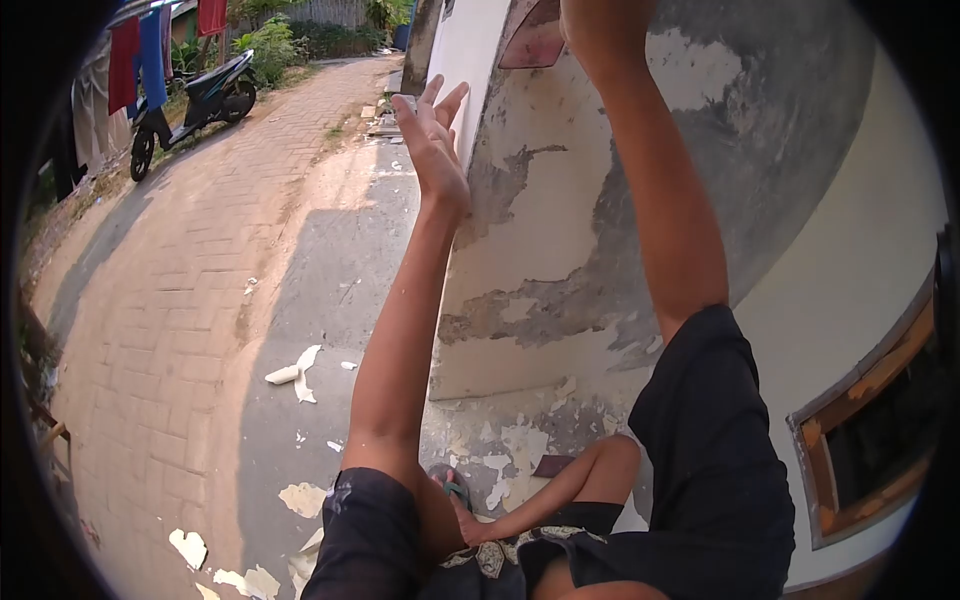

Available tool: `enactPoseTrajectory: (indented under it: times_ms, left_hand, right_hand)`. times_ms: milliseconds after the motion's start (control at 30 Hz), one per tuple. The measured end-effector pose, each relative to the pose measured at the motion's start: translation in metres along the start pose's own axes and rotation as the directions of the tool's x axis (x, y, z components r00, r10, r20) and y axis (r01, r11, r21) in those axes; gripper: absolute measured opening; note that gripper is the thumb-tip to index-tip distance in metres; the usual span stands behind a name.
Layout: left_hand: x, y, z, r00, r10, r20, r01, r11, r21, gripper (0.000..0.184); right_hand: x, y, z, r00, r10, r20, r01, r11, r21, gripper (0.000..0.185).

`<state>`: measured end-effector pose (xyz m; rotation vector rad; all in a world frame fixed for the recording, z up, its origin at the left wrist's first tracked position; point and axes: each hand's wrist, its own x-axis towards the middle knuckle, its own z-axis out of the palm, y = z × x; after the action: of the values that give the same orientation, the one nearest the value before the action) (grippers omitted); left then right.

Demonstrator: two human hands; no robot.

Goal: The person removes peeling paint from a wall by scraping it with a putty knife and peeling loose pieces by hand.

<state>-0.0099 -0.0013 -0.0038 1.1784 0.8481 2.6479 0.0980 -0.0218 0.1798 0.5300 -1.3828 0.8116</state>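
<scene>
My left hand [435, 140] is raised beside the white side face of the wall [472, 60], fingers spread and holding nothing. Whether it touches the wall I cannot tell. My right hand [608, 35] is higher up, in front of the wall's front face, cut off by the top of the view, so its fingers are hidden. Just left of it is a reddish, dark-edged patch or sheet [533, 42] against the wall. The wall front [545, 235] shows grey areas and cream paint with ragged, peeled edges.
Peeled paint flakes [305, 372] lie over the grey concrete [330, 270]. A dark reddish flat piece [553, 466] rests near my bent leg. A paved path [170, 330], a parked motorbike [195, 105] and hanging laundry [150, 60] are at left; a wood-framed window [815, 475] is at right.
</scene>
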Motion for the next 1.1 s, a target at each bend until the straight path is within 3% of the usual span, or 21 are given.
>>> enactPoseTrajectory:
  times_ms: [67, 167, 267, 300, 367, 433, 533, 567, 633, 733, 767, 833, 867, 933, 1033, 1100]
  left_hand:
    - [0.000, -0.001, 0.000, 1.000, -0.003, -0.007, 0.003, 1.000, 0.001, 0.095]
    - [-0.001, 0.000, -0.001, 1.000, 0.015, 0.012, -0.015, 0.999, 0.031, 0.095]
    - [-0.002, 0.000, 0.002, 1.000, 0.000, -0.010, 0.000, 1.000, 0.023, 0.094]
    - [0.000, -0.001, 0.001, 1.000, 0.013, -0.006, -0.013, 1.000, 0.027, 0.094]
    - [0.003, -0.002, 0.000, 1.000, 0.026, -0.014, -0.026, 0.999, 0.030, 0.094]
    - [-0.003, -0.006, -0.001, 1.000, 0.017, -0.013, -0.016, 0.999, 0.033, 0.093]
    - [0.005, -0.006, -0.002, 0.998, 0.045, -0.031, -0.044, 0.998, 0.048, 0.092]
    - [0.004, -0.006, -0.001, 0.998, 0.042, -0.044, -0.040, 0.998, 0.056, 0.092]
    - [0.001, -0.007, 0.000, 0.996, 0.061, -0.067, -0.057, 0.996, 0.068, 0.090]
    - [-0.003, -0.001, 0.005, 0.992, 0.092, -0.082, -0.082, 0.989, 0.119, 0.088]
    - [-0.003, -0.001, 0.006, 0.993, 0.087, -0.079, -0.077, 0.990, 0.115, 0.087]
    - [0.000, -0.003, 0.006, 0.993, 0.088, -0.083, -0.079, 0.991, 0.110, 0.086]
    - [0.000, -0.004, 0.005, 0.992, 0.085, -0.092, -0.074, 0.991, 0.107, 0.085]
    - [-0.002, -0.003, 0.004, 0.991, 0.100, -0.085, -0.089, 0.988, 0.122, 0.085]
    - [-0.003, 0.000, 0.006, 0.989, 0.110, -0.096, -0.098, 0.988, 0.123, 0.084]
    - [-0.003, -0.002, 0.007, 0.989, 0.108, -0.105, -0.096, 0.989, 0.113, 0.084]
  right_hand:
    - [-0.001, -0.002, -0.004, 0.993, -0.096, -0.075, 0.101, 0.993, 0.067, 0.054]
    - [-0.022, 0.058, -0.012, 0.978, -0.203, -0.043, 0.194, 0.968, -0.159, 0.054]
    - [-0.034, 0.007, -0.023, 0.996, 0.030, 0.082, -0.040, 0.991, 0.125, 0.053]
    - [-0.033, -0.013, -0.020, 0.999, 0.012, 0.042, -0.020, 0.979, 0.204, 0.053]
    - [-0.031, 0.006, -0.025, 0.988, 0.113, 0.103, -0.147, 0.884, 0.445, 0.054]
    - [-0.043, 0.030, -0.029, 0.994, 0.076, 0.072, -0.077, 0.997, 0.014, 0.056]
    - [-0.054, 0.009, -0.032, 0.959, 0.281, -0.046, -0.273, 0.953, 0.131, 0.060]
    - [-0.050, -0.009, -0.031, 0.977, 0.194, -0.093, -0.178, 0.972, 0.155, 0.064]
    - [-0.046, -0.012, -0.033, 0.990, 0.115, -0.078, -0.095, 0.970, 0.223, 0.065]
    - [-0.044, -0.008, -0.034, 0.979, 0.205, 0.006, -0.191, 0.902, 0.386, 0.065]
    - [-0.042, -0.005, -0.035, 0.960, 0.263, 0.094, -0.267, 0.765, 0.587, 0.065]
    - [-0.039, -0.011, -0.033, 0.963, 0.236, 0.132, -0.266, 0.744, 0.613, 0.064]
    - [-0.039, -0.021, -0.034, 0.982, 0.170, 0.080, -0.188, 0.875, 0.447, 0.064]
    - [-0.045, -0.015, -0.037, 0.992, 0.120, 0.023, -0.122, 0.974, 0.193, 0.064]
    - [-0.069, 0.033, -0.045, 0.988, 0.152, -0.001, -0.152, 0.988, -0.002, 0.066]
    - [-0.077, 0.031, -0.049, 0.983, 0.181, 0.032, -0.181, 0.983, 0.011, 0.066]
